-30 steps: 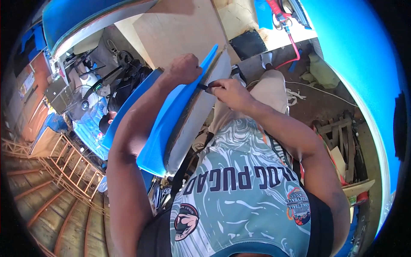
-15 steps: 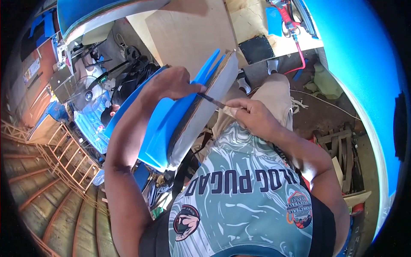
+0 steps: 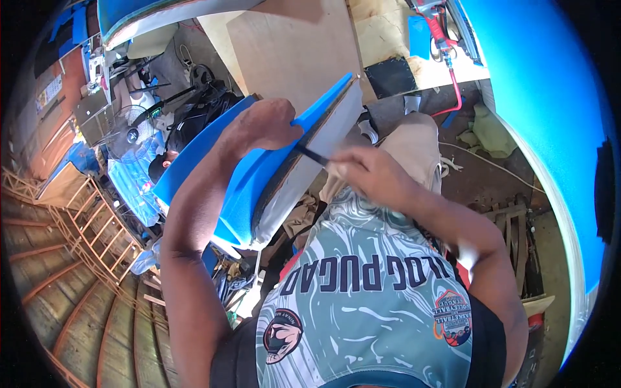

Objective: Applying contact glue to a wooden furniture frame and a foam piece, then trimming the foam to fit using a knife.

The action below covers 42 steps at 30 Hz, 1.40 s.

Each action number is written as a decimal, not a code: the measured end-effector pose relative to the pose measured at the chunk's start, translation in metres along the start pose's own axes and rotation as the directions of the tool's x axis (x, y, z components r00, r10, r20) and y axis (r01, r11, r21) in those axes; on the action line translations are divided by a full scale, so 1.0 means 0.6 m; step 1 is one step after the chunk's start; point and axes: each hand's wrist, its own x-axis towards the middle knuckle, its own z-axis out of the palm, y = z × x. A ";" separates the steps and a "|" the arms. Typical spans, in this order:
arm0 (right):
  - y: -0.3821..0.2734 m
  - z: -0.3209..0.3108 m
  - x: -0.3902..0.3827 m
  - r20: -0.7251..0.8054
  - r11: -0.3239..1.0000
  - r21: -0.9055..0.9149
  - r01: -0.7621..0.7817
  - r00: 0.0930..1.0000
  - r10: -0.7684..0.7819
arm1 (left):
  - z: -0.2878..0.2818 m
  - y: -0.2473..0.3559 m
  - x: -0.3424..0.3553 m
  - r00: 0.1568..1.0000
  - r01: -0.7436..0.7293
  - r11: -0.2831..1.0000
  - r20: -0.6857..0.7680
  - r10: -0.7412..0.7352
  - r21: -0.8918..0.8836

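Observation:
A long blue-covered panel [image 3: 242, 210] with a pale side and a rough dark edge slants across in front of me. Over its blue covering my left hand [image 3: 268, 126] is closed, the fingers pinching a loose blue fold near the edge. In my right hand [image 3: 372, 171], blurred by motion, is a thin dark-bladed knife [image 3: 312, 154]. Its blade crosses the panel's edge, close to my left fingers, and the tip is hidden against the blue covering. A blue strip [image 3: 326, 107] runs beyond my left hand toward the panel's far end.
A wooden board [image 3: 291, 45] lies ahead, beside a red tool [image 3: 436, 32] with a red hose. A large blue curved panel [image 3: 550, 97] stands at the right. A fan [image 3: 132, 136] and a person in dark clothes are at the left. Wooden slats [image 3: 514, 233] lie low at the right.
My right hand has shifted slightly left with the knife. At the panel's far end, the two separate raised blue strips now appear as one, lying nearer the edge.

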 end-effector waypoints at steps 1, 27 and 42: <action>-0.009 -0.009 -0.019 0.100 0.988 0.063 -0.141 0.986 0.134 | 0.006 -0.004 0.000 0.999 -0.010 0.999 -0.034 0.009 -0.035; 0.016 -0.063 -0.064 0.007 0.994 0.071 0.078 0.997 -0.078 | -0.053 0.014 -0.124 0.987 -0.065 0.771 -0.152 -0.041 -0.633; -0.007 -0.048 -0.033 0.252 0.969 0.206 -0.138 0.964 0.084 | 0.050 -0.010 -0.241 0.951 -0.189 0.626 -0.301 -0.076 -0.757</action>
